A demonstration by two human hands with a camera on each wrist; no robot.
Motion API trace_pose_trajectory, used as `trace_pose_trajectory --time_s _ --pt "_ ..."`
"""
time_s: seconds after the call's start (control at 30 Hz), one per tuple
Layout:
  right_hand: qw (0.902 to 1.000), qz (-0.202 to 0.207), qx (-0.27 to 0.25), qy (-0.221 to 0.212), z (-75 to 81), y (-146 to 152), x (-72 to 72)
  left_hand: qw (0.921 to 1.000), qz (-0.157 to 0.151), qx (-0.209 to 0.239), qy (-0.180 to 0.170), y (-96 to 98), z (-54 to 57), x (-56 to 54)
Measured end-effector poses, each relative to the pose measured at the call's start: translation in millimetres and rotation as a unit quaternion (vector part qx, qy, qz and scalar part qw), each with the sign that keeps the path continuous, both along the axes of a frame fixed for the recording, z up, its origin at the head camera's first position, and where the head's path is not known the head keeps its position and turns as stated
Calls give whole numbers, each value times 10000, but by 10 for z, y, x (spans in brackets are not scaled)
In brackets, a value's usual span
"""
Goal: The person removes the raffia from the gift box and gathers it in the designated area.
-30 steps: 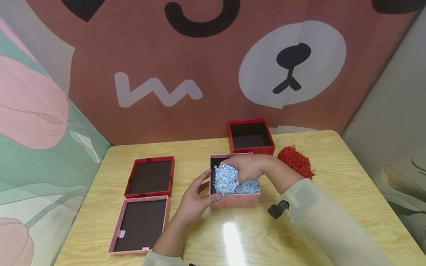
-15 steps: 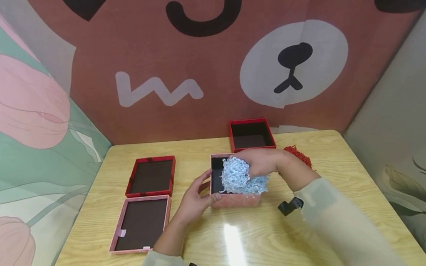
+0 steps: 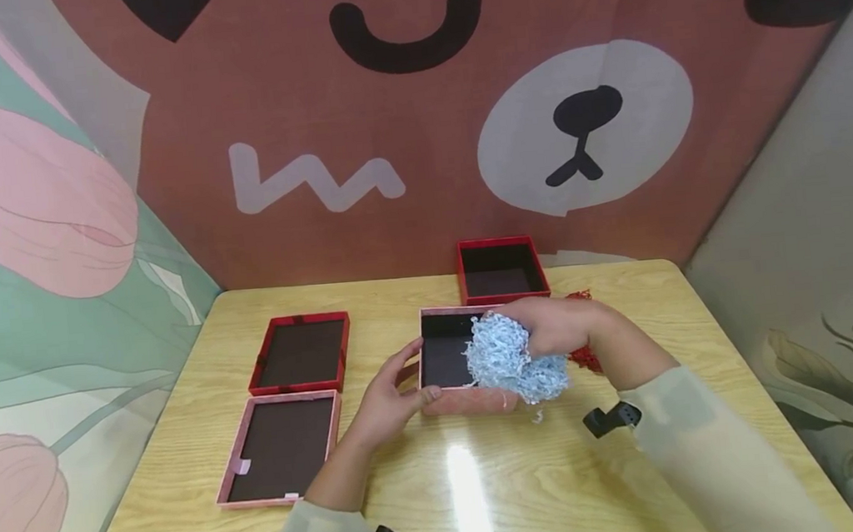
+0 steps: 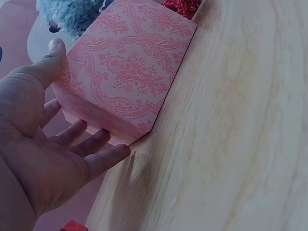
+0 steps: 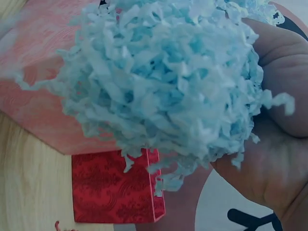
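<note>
In the head view a lidless pink box (image 3: 467,400) with a dark inside stands at the middle of the table. My left hand (image 3: 392,404) rests against its left side, thumb at the near left corner; the left wrist view shows loosely spread fingers (image 4: 98,143) touching the patterned wall. Over the box's right side, my right hand (image 3: 555,323) grips a big tangled clump of light blue shredded paper (image 3: 499,350). In the right wrist view this shredded paper (image 5: 168,77) fills most of the picture and hides the fingertips.
Behind the pink box stands a red box (image 3: 507,297) with a dark inside. A red lid (image 3: 342,364) and a pink lid (image 3: 222,492) lie on the left. Red shredded paper (image 3: 586,359) lies on the right, partly behind the right arm. A printed wall borders the table's far edge.
My right hand has lifted the blue shredded paper up and to the right, baring the dark bottom of the pink box. A few strands dangle. My left hand has stayed at the box.
</note>
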State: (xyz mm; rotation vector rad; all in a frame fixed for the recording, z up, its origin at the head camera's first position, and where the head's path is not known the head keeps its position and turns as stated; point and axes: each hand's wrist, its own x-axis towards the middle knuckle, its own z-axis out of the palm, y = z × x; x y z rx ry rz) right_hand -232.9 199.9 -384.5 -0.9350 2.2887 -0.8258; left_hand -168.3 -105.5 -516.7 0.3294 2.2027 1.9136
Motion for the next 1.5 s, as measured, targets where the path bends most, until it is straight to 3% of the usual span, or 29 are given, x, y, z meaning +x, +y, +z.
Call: trace_pose_trajectory --time_s 0.37,0.73,0.9,1.2,1.5 --pt "9986 -483 -229 -2 -76 321 184 9999 -16 -107 -65 8 40 21" --pt "9974 -547 -444 124 -258 608 375 9999 -64 -112 -45 -4 22 18" --pt "9970 -618 -473 20 -387 649 433 9999 -77 -108 -27 1 24 19" --pt "9963 -698 -433 254 -683 744 541 9996 -40 -240 -124 4 29 30" --pt "9919 -1176 -362 323 -986 822 665 9996 -36 -238 -166 5 50 33"
